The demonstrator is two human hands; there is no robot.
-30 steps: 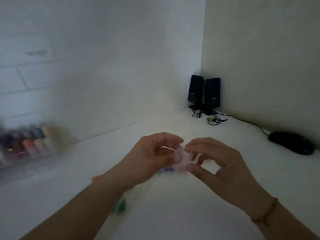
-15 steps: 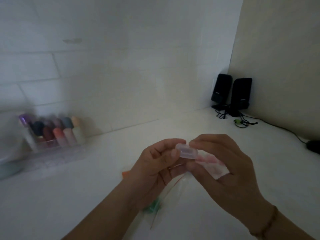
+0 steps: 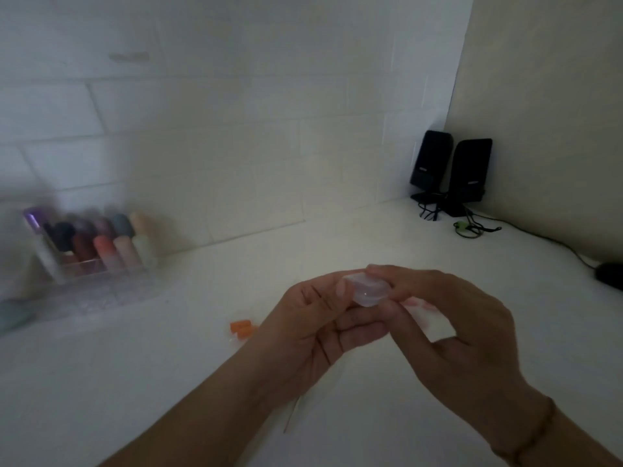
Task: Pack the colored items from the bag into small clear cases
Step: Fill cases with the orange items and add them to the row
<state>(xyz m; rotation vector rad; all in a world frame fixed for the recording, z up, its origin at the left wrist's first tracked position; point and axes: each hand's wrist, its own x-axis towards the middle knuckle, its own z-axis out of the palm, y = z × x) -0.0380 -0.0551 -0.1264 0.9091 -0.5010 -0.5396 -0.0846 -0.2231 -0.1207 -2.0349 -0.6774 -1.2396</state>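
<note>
Two hands: both of mine are on one small clear case (image 3: 368,290), held up above the white bench (image 3: 135,382).
Left hand (image 3: 317,328): my thumb lies against the left end of the clear case and my curled fingers cup it from below, so this hand is holding it.
Right hand (image 3: 448,328): my forefinger runs along the far top edge of the clear case and my thumb presses its near right corner, a narrow pinch on the case.
Clear case: it sits between my two hands, tilted a little, its lid side towards me; whether anything is inside I cannot tell.
Orange pieces (image 3: 241,327): a few small ones lie on the bench just left of my left hand, below and left of the clear case.
Bag (image 3: 429,316): a pale plastic sheet shows behind my right hand, just right of the clear case; its contents are hidden.
Tray of bottles (image 3: 97,251): blurred, with coloured caps, it stands against the tiled wall well to the left of the clear case.
Speakers (image 3: 450,171): two black ones stand in the corner, far beyond and right of the clear case, with cables (image 3: 472,227) curled at their feet.
Bracelet (image 3: 536,436): a thin one circles my right wrist.
</note>
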